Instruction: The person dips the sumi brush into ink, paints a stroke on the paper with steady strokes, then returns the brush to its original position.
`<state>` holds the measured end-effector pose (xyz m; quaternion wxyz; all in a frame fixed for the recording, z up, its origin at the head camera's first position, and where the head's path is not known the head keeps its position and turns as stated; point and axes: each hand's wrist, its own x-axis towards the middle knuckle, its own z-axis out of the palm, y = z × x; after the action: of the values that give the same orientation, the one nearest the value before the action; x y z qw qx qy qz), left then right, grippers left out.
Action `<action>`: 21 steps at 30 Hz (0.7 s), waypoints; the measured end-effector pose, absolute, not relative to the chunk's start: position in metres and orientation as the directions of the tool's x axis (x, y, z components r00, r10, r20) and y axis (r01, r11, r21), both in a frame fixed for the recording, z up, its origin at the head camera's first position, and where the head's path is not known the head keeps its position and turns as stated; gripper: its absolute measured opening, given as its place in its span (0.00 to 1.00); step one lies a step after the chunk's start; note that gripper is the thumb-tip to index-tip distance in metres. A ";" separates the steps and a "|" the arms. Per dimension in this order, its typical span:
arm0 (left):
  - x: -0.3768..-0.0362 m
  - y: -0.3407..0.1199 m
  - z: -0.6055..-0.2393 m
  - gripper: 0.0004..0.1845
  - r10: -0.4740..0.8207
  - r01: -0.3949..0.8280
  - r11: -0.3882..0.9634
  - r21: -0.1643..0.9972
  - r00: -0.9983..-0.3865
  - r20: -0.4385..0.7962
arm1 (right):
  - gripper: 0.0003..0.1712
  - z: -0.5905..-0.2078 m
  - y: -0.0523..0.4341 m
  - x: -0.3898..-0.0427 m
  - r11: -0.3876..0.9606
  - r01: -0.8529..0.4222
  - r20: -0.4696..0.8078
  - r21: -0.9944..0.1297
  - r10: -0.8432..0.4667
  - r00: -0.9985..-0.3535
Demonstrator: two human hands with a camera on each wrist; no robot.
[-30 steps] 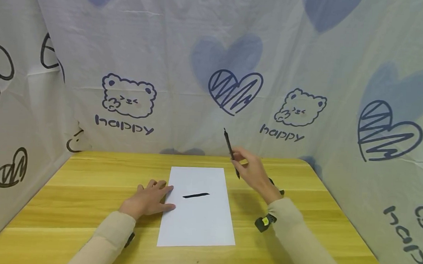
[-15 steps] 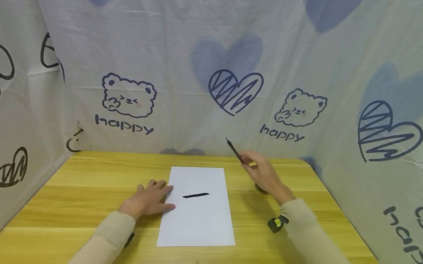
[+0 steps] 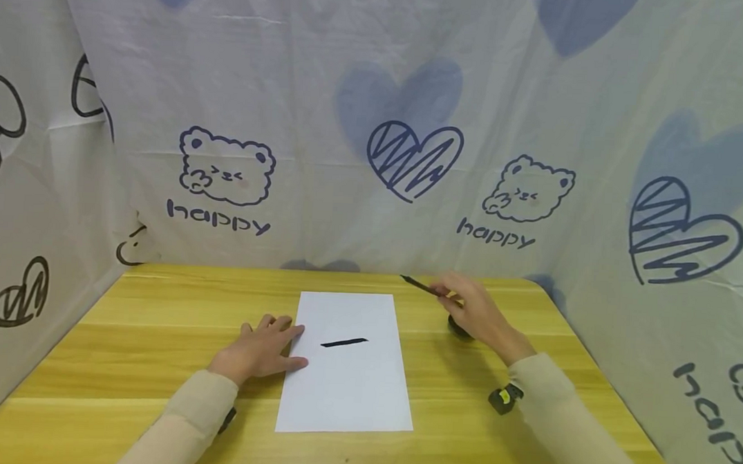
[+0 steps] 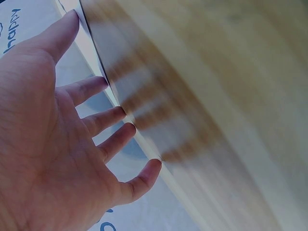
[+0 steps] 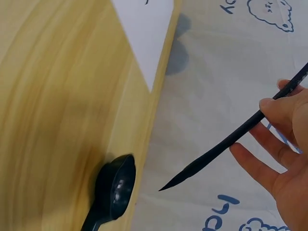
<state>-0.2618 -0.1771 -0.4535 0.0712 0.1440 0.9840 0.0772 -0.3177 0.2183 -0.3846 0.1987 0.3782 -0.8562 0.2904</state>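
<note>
Right hand [image 3: 480,313] pinches black brush [image 3: 424,285] between thumb and fingers, tilted low above table [image 3: 155,333], right of paper [image 3: 346,390]; tip over black ink dish [image 5: 113,190]. Left hand [image 3: 260,352] flat, fingers relaxed, pressing paper's left edge. One black stroke [image 3: 344,342] on the sheet.

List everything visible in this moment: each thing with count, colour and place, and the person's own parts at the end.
table: one, yellow wood, fills the foreground.
sheet of paper: one, white, flat at the table's middle.
stroke: one, black, across the paper's middle.
brush: one, black, pinched in the right hand over the table's far right part.
small dish: one, black, on the table under the right hand.
cloth backdrop: white with blue hearts, bears and "happy", behind and on both sides.
sleeves: two, beige.
left hand: flat on the table, fingers on the paper's left edge.
right hand: holds the brush.
</note>
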 end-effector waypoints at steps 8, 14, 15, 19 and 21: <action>-0.262 -0.177 -0.453 0.42 0.292 0.270 0.948 0.171 -0.949 -0.121 | 0.13 -0.388 0.233 -0.317 0.555 -0.810 0.585 -0.187 -0.600 -0.546; -0.263 -0.177 -0.454 0.42 0.295 0.272 0.946 0.175 -0.948 -0.124 | 0.13 -0.392 0.242 -0.316 0.567 -0.806 0.571 -0.169 -0.611 -0.549; -0.263 -0.177 -0.454 0.42 0.295 0.272 0.946 0.175 -0.947 -0.124 | 0.13 -0.393 0.243 -0.316 0.572 -0.805 0.568 -0.160 -0.614 -0.549; -0.263 -0.177 -0.454 0.42 0.297 0.274 0.946 0.174 -0.947 -0.123 | 0.13 -0.397 0.249 -0.316 0.570 -0.814 0.557 -0.109 -0.643 -0.525; -0.263 -0.177 -0.454 0.42 0.297 0.274 0.946 0.173 -0.947 -0.122 | 0.12 -0.398 0.252 -0.316 0.565 -0.821 0.554 -0.080 -0.659 -0.508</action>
<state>-0.2633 -0.1772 -0.4541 0.0735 0.1453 0.9836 0.0773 -0.3156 0.2521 -0.3985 0.2391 0.4346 -0.8517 0.1691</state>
